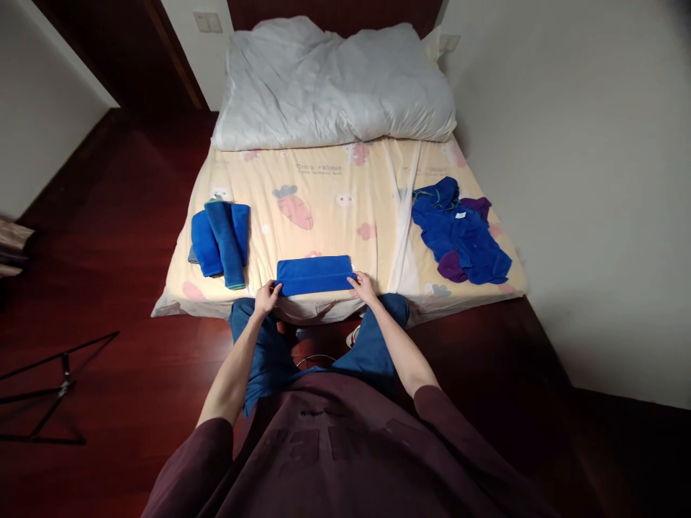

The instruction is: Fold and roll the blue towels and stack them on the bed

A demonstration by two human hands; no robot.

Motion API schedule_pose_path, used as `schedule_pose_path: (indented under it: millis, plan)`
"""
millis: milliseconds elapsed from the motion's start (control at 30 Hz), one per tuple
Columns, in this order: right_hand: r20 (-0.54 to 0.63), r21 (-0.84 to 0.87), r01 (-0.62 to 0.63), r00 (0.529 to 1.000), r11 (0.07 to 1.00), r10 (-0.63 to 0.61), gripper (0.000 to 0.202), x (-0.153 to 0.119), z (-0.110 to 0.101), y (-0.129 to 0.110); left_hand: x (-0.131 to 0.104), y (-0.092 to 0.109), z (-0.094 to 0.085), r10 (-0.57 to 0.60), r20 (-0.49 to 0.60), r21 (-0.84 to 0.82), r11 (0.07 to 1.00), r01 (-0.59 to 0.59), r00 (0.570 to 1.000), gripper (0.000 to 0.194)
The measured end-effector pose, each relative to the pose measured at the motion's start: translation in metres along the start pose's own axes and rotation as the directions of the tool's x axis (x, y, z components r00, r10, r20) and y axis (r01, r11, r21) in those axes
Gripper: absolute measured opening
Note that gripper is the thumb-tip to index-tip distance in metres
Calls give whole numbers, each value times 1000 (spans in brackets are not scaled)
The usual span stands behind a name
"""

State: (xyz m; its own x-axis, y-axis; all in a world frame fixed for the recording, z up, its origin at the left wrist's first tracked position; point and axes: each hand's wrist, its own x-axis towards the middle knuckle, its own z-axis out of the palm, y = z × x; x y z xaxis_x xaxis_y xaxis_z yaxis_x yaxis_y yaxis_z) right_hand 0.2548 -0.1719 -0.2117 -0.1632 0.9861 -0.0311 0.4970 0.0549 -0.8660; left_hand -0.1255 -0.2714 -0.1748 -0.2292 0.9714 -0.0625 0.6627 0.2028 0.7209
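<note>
A blue cloth (314,273), folded into a flat strip, lies at the front edge of the bed in front of me. My left hand (267,296) pinches its left end near the front corner. At the right end, my right hand (363,285) grips the cloth between thumb and fingers. Folded and rolled blue cloths (225,241) rest together on the left side of the bed. A loose, crumpled heap of blue and purple cloths (461,234) lies on the right side.
The bed (335,208) has a cream sheet with carrot prints. A thick white quilt (335,86) is bunched at its far end. Black metal stand legs (65,388) are on the floor at the left. A wall (583,180) runs along the right.
</note>
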Motion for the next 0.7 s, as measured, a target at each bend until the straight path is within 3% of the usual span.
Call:
schedule_pose_path:
  millis: [100,200,267,367,433,500,700]
  plan:
    - [-38,-119,32,999,992,-37,53,-6,-6,-9,-4,4,-2,37,-42,9,999,-37,998,45]
    - [-99,-304,149,977,941,-187,60,-22,-18,-21,-19,12,-4,198,-126,148,973,-179,972,49]
    - [-72,-443,240,951,864,-301,61,-38,-25,-31,-33,18,-3,335,-70,256,916,-308,940,49]
    - [130,-562,390,913,729,-388,57,-58,-25,-42,-48,25,5,460,102,326,822,-466,882,52]
    - [256,-577,473,879,666,-402,54,-65,-18,-46,-50,28,13,470,143,355,797,-488,871,56]
    - [318,-586,500,866,638,-387,54,-65,-10,-46,-46,27,20,439,141,382,803,-457,888,59]
    - [335,-639,450,893,624,-300,61,-40,-4,-40,-21,20,19,380,192,425,799,-426,905,67]
